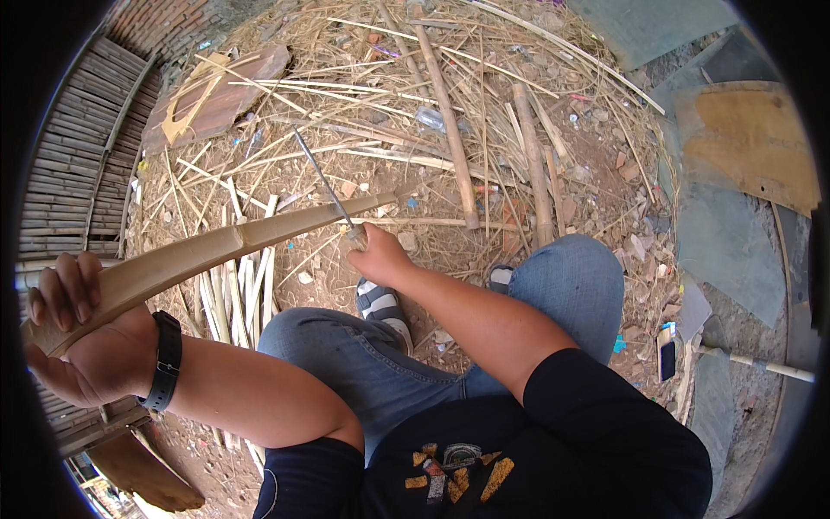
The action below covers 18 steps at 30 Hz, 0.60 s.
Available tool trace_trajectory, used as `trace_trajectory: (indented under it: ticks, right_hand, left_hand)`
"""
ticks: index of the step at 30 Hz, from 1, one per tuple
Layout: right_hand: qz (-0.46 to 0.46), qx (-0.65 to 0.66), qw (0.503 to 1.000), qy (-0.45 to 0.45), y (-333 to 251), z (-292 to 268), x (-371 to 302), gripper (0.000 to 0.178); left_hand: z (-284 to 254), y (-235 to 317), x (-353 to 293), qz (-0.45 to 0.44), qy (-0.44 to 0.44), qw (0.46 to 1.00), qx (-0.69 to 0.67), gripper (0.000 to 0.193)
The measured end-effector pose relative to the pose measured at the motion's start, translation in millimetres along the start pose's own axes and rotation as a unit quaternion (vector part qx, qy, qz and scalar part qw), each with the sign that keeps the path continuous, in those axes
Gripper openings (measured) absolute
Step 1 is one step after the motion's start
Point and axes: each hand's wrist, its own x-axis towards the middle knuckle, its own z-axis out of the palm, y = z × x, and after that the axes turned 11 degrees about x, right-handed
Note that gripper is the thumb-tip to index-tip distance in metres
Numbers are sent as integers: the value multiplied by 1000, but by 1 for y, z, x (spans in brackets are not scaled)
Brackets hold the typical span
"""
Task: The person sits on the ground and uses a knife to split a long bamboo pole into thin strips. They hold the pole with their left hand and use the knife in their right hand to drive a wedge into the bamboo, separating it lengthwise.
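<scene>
A long split piece of bamboo stretches from the left edge toward the middle, its hollow inner face and a node showing. My left hand, with a dark watch on its wrist, is wrapped around the wide near end. In my right hand is the handle of a long-bladed knife. Its blade looks thin from this angle and points up and to the left. The blade crosses the bamboo near its narrow far end; whether the edge touches it I cannot tell.
Pale bamboo strips lie beside my left knee. Bamboo poles and more strips litter the dirt ahead. A rusty metal sheet lies far left, near a bamboo wall. At right are grey sheets and a phone.
</scene>
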Motion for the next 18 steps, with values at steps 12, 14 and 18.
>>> trace_trajectory:
  ticks: [12, 14, 18]
  right_hand:
    - [10, 9, 1000, -10, -2, -2, 0, 40]
    - [9, 8, 1000, -9, -2, -2, -1, 39]
    - [20, 12, 1000, -14, -6, -4, -1, 41]
  left_hand:
    - [1, 0, 1, 9, 6, 1000, 11, 36]
    - [2, 0, 1, 11, 11, 1000, 13, 37]
    - [2, 0, 1, 9, 11, 1000, 7, 37]
